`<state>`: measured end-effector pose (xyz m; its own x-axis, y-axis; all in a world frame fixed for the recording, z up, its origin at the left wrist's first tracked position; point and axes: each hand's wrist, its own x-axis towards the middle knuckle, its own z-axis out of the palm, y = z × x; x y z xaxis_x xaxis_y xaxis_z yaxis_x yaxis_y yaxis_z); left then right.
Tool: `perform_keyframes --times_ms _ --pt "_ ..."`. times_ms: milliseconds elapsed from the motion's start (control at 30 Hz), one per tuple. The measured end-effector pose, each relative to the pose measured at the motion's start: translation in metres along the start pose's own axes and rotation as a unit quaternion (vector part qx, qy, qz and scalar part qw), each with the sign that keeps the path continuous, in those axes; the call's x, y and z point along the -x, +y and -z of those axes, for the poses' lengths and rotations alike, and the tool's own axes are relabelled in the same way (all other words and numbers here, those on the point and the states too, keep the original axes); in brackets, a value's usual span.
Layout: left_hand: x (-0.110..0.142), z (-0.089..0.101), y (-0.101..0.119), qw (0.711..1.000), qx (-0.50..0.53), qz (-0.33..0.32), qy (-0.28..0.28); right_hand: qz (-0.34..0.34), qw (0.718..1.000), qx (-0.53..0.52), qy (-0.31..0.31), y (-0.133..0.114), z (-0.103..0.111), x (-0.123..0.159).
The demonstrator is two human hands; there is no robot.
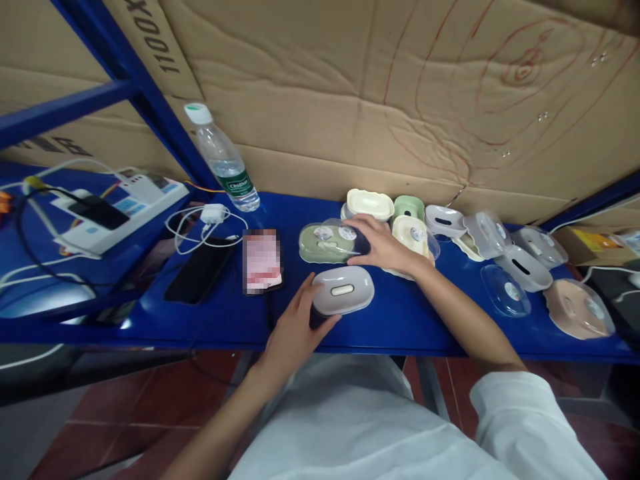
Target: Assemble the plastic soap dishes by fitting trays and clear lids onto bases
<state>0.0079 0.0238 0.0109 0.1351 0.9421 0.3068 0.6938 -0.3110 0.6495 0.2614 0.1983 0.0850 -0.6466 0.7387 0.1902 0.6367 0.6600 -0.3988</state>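
Observation:
My left hand curls around the left end of a grey oval soap box standing near the front edge of the blue shelf. My right hand reaches further back, fingers bent over the right end of a green soap box with a clear lid. A cream lid, a green box and a cream box sit just beyond my right hand.
Several more grey, clear and pink boxes and lids spread to the right. A phone with a pixelated screen, a black phone, a white charger, a water bottle and a power strip lie left. Cardboard backs the shelf.

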Motion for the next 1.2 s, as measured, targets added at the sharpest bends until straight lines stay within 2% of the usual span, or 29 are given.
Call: perform_keyframes --times_ms 100,200,300,467,667,900,1067,1200 --pt "0.0 0.0 -0.005 0.999 0.034 0.023 0.003 0.046 0.999 0.018 0.014 -0.012 0.018 0.016" --pt "-0.001 0.003 -0.006 0.996 0.072 0.039 -0.023 0.104 0.994 0.0 -0.043 -0.029 0.022 0.046" --pt "-0.001 0.005 -0.005 0.996 0.072 0.021 -0.058 0.118 0.99 -0.019 -0.078 -0.042 0.011 0.075" --pt "0.0 0.004 -0.007 0.997 0.008 -0.008 -0.07 0.103 0.992 -0.019 -0.065 -0.049 -0.01 0.101" --pt "-0.001 0.005 -0.007 0.997 0.007 -0.024 -0.069 0.11 0.993 0.008 -0.034 -0.052 -0.023 0.109" --pt "-0.002 0.006 -0.009 0.998 0.026 -0.021 -0.061 0.145 0.988 0.016 -0.051 -0.051 -0.033 0.106" --pt "-0.001 0.004 -0.01 0.997 0.03 -0.018 -0.065 0.148 0.986 0.057 -0.05 -0.056 -0.035 0.107" --pt "-0.001 0.005 -0.008 0.997 0.035 -0.037 -0.058 0.147 0.986 0.052 -0.05 -0.059 -0.032 0.104"
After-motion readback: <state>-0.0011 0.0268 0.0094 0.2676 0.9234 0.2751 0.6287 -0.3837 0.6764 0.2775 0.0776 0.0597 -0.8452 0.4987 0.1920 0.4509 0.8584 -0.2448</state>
